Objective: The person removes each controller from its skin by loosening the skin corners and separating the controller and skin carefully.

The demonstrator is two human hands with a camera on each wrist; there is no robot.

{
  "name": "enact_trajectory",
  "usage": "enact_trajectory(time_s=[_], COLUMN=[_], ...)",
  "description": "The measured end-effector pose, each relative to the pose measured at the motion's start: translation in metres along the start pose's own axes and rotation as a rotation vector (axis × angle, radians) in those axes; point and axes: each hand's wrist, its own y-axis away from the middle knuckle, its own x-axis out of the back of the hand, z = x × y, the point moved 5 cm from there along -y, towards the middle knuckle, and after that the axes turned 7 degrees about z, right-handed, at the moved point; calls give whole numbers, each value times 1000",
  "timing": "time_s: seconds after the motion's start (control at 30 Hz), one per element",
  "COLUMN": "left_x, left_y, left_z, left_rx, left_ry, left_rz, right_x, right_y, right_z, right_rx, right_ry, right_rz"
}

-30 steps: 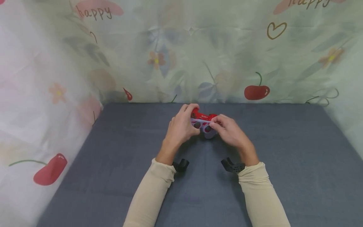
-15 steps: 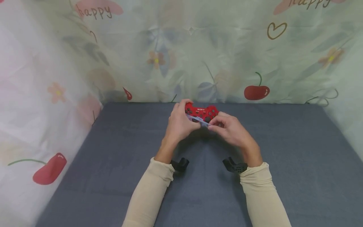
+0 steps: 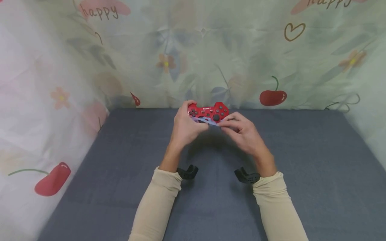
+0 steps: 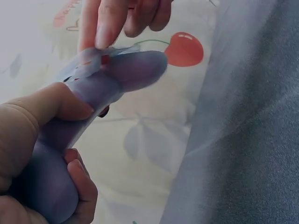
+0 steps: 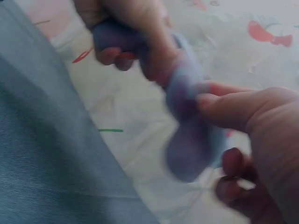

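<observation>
In the head view a red Sony game controller is held up above the table, its buttons and sticks showing. A translucent blue-purple silicone cover lies along its near edge and, in the left wrist view, wraps the underside and handles. My left hand grips the controller's left handle, thumb pressed on the cover and fingers curled round the far side. My right hand pinches the cover's edge at the right between thumb and index finger. The right wrist view is blurred, with the cover over the right handle.
A dark grey cloth covers the table below both hands. A curtain printed with flowers and cherries hangs behind the table and at its sides. Each wrist wears a black camera mount near the beige sleeve.
Both hands have lifted the controller and moved it left. The cover, over the sticks earlier, has been drawn down toward the near edge, baring more of the red face.
</observation>
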Motion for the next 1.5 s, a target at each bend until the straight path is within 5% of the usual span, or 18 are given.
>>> enact_trajectory(time_s=[0.13, 0.3, 0.57, 0.83, 1.03, 1.2, 1.5], left_x=[2, 6, 6, 7, 11, 14, 13], left_y=[0, 0, 0, 1, 0, -1, -2], left_z=[1, 0, 5, 10, 8, 6, 1], left_rx=[7, -4, -120, -149, -122, -129, -96], left_ry=[13, 10, 52, 137, 200, 216, 226], left_rz=[24, 58, 55, 40, -39, -104, -122], right_x=[0, 4, 19, 19, 21, 28, 25], right_y=[0, 0, 0, 1, 3, 3, 3], right_z=[-2, -2, 2, 8, 10, 9, 6], right_rx=[65, 46, -38, -152, -208, -152, -94], right_ry=[32, -12, -45, 12, -40, -31, 66], right_rz=[98, 128, 257, 164, 157, 170, 118])
